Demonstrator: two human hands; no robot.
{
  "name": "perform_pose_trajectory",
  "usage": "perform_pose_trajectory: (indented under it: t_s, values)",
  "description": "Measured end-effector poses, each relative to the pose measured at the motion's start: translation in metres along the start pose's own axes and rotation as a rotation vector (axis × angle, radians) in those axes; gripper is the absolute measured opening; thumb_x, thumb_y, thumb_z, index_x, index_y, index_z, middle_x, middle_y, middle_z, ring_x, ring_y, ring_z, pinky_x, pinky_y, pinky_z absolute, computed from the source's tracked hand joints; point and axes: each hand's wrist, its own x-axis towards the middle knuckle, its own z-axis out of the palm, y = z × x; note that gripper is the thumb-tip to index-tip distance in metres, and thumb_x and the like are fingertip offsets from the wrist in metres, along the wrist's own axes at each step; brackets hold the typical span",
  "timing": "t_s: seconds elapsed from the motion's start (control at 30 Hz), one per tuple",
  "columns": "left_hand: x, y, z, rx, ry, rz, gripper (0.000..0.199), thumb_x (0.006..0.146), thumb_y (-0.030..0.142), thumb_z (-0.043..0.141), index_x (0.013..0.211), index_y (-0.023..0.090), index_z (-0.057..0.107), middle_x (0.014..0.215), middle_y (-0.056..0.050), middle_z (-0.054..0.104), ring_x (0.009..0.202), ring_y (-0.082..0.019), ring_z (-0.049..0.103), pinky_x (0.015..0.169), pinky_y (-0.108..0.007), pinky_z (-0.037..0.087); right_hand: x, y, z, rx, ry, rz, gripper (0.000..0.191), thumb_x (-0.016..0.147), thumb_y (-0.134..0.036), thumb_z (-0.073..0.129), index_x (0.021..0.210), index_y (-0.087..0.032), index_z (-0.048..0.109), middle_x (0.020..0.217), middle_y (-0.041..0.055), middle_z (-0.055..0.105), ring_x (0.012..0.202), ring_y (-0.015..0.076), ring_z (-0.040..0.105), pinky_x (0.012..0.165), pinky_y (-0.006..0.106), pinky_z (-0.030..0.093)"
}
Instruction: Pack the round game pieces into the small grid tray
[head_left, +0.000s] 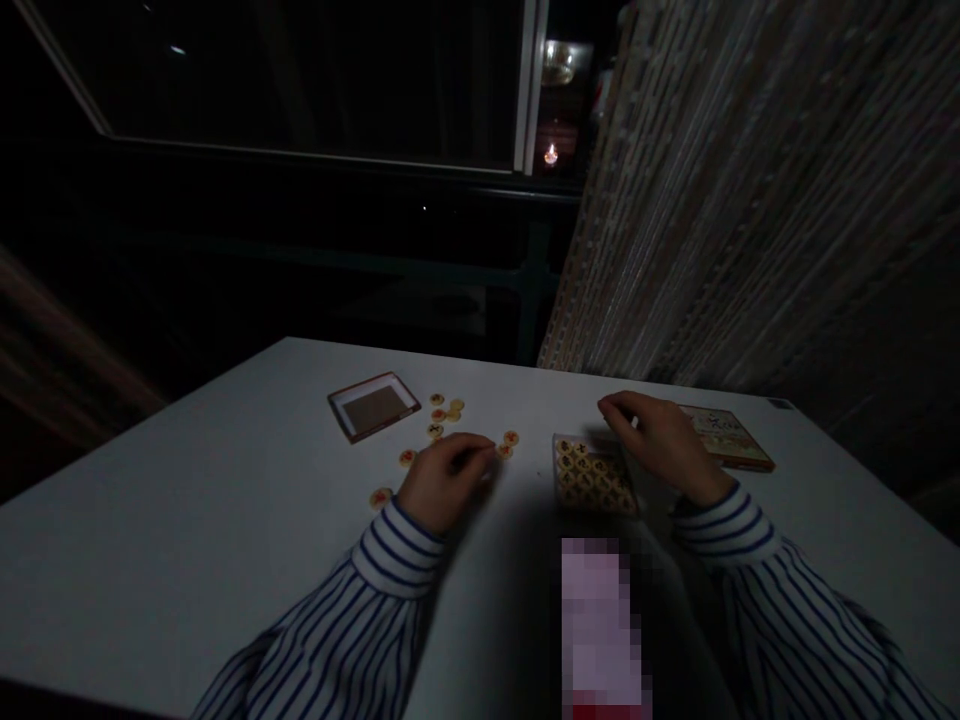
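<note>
Round wooden pieces with red or dark characters lie loose on the white table, one just left of my left hand. The fingertips of that hand are pinched together beside two pieces with red marks; whatever they hold, if anything, is too small to make out. An open box holds rows of similar pieces with dark characters. Over its upper right edge is my right hand, fingers curled and thumb close to them, contents hidden.
An open, shallow box part lies at the back left of the white table. Beyond my right hand lies a printed flat box. A string curtain hangs behind the table. A pixelated patch covers the near middle.
</note>
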Motion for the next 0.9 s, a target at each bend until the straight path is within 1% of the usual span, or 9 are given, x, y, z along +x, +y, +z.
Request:
perform_pose_trajectory:
  t_s: [0.07,0.17,0.23,0.3,0.47,0.57,0.63,0.73,0.9]
  values:
    - [0.007,-0.008,-0.023,0.041,0.021,-0.053,0.027,0.071,0.038,0.052,0.08,0.016,0.065,0.079,-0.004,0.068,0.074,-0.017,0.061,0.072,-0.028,0.047,0.001,-0.005,0.0,0.05,-0.019,-0.009,0.031,0.087,-0.034,0.034,0.092,-0.018,0.061,0.088,0.0036,0.065,0.08,0.0157,0.059,0.07,0.024,0.039]
    - [0.021,-0.024,-0.052,0.133,0.046,-0.098,0.032,0.072,0.041,0.049,0.079,0.015,0.066,0.081,-0.005,0.068,0.079,-0.018,0.061,0.074,-0.028,0.047,0.007,-0.016,0.004,0.09,-0.047,-0.043,0.028,0.086,-0.03,0.036,0.092,-0.018,0.06,0.088,0.0028,0.065,0.08,0.0148,0.058,0.071,0.024,0.039]
    - [0.03,-0.036,-0.064,0.22,0.082,-0.128,0.033,0.071,0.042,0.049,0.081,0.016,0.066,0.081,-0.005,0.069,0.079,-0.02,0.061,0.075,-0.03,0.046,0.013,-0.025,0.007,0.098,-0.082,-0.076,0.025,0.085,-0.028,0.038,0.093,-0.018,0.06,0.088,0.003,0.065,0.08,0.0145,0.058,0.072,0.023,0.039]
    - [0.038,-0.049,-0.071,0.276,0.095,-0.13,0.033,0.072,0.041,0.047,0.083,0.016,0.066,0.085,-0.006,0.069,0.082,-0.021,0.061,0.077,-0.031,0.046,0.021,-0.034,0.01,0.098,-0.138,-0.098,0.024,0.083,-0.027,0.04,0.092,-0.018,0.06,0.088,0.0031,0.065,0.08,0.0142,0.058,0.072,0.023,0.039]
    - [0.043,-0.08,-0.075,0.278,0.066,-0.125,0.037,0.072,0.042,0.045,0.091,0.016,0.064,0.093,-0.008,0.068,0.089,-0.021,0.06,0.082,-0.03,0.044,0.039,-0.06,0.02,0.097,-0.255,-0.141,0.022,0.082,-0.026,0.041,0.089,-0.018,0.06,0.085,0.0034,0.065,0.078,0.0138,0.058,0.07,0.023,0.038]
    - [0.042,-0.094,-0.073,0.313,0.073,-0.131,0.037,0.073,0.041,0.043,0.092,0.017,0.064,0.094,-0.008,0.068,0.09,-0.021,0.06,0.082,-0.031,0.044,0.051,-0.076,0.033,0.105,-0.334,-0.147,0.022,0.08,-0.026,0.042,0.089,-0.017,0.061,0.084,0.0039,0.065,0.074,0.0135,0.058,0.066,0.022,0.037]
    - [0.041,-0.1,-0.071,0.344,0.085,-0.134,0.036,0.074,0.04,0.041,0.091,0.019,0.065,0.094,-0.008,0.068,0.09,-0.022,0.06,0.082,-0.032,0.044,0.059,-0.087,0.046,0.102,-0.392,-0.158,0.022,0.08,-0.026,0.043,0.09,-0.017,0.06,0.082,0.0039,0.065,0.073,0.0131,0.057,0.064,0.022,0.037]
    - [0.039,-0.103,-0.067,0.321,0.059,-0.107,0.035,0.076,0.037,0.039,0.09,0.018,0.065,0.091,-0.008,0.068,0.088,-0.022,0.061,0.08,-0.032,0.045,0.071,-0.105,0.069,0.085,-0.451,-0.199,0.024,0.08,-0.03,0.043,0.092,-0.018,0.059,0.083,0.0037,0.065,0.073,0.0129,0.057,0.062,0.021,0.036]
    - [0.037,-0.105,-0.063,0.293,0.08,-0.099,0.036,0.078,0.034,0.037,0.091,0.014,0.064,0.089,-0.01,0.067,0.085,-0.021,0.061,0.078,-0.031,0.045,0.085,-0.136,0.1,-0.017,-0.478,-0.232,0.028,0.079,-0.035,0.043,0.097,-0.02,0.058,0.089,0.0052,0.064,0.076,0.0155,0.058,0.059,0.023,0.033]
